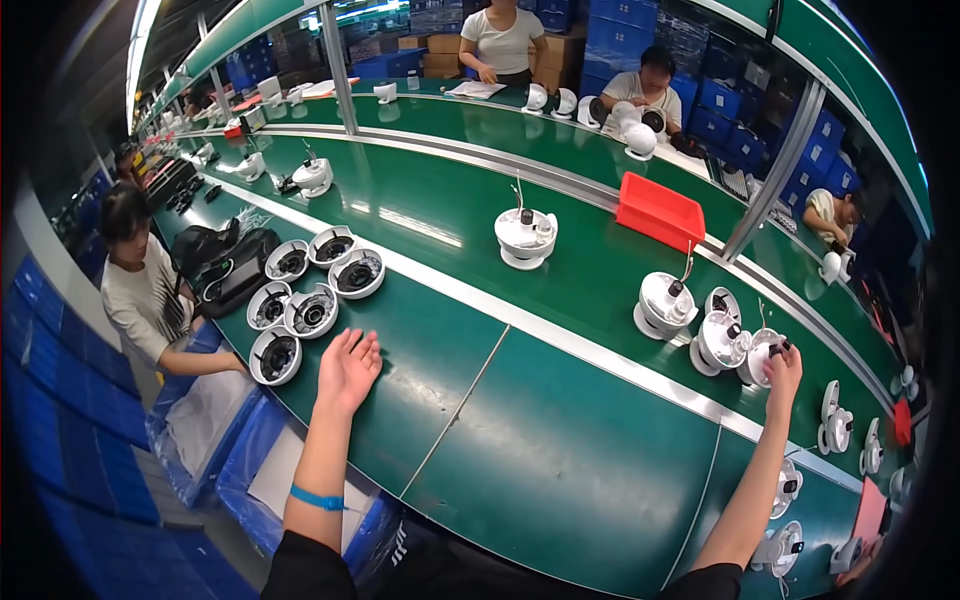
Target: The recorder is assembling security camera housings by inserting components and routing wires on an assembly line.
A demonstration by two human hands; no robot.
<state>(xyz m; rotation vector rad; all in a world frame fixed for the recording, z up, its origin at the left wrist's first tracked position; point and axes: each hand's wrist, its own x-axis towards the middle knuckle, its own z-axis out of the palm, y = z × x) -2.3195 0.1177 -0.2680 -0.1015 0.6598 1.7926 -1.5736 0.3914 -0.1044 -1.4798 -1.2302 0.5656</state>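
My left hand (350, 370) is held palm up above the near side of the green bench, fingers slightly curled and nothing in it. Beside it, to the left, stands a cluster of white round housings (311, 309) with black ring-shaped insides. Far to the right, my right hand (786, 372) has its fingers closed on the black part of a white camera unit (755, 368). Touching that unit on its left is another white camera unit (718, 342) with thin wires. A third white camera unit (665, 306) stands a little farther left.
A white strip (560, 343) divides the near bench (560, 450) from the green line beyond, where another white unit (525, 238) stands. A red bin (660, 212) is at the far rail. At left, a co-worker (140, 290) reaches beside blue lined crates (240, 460). More units stand at lower right.
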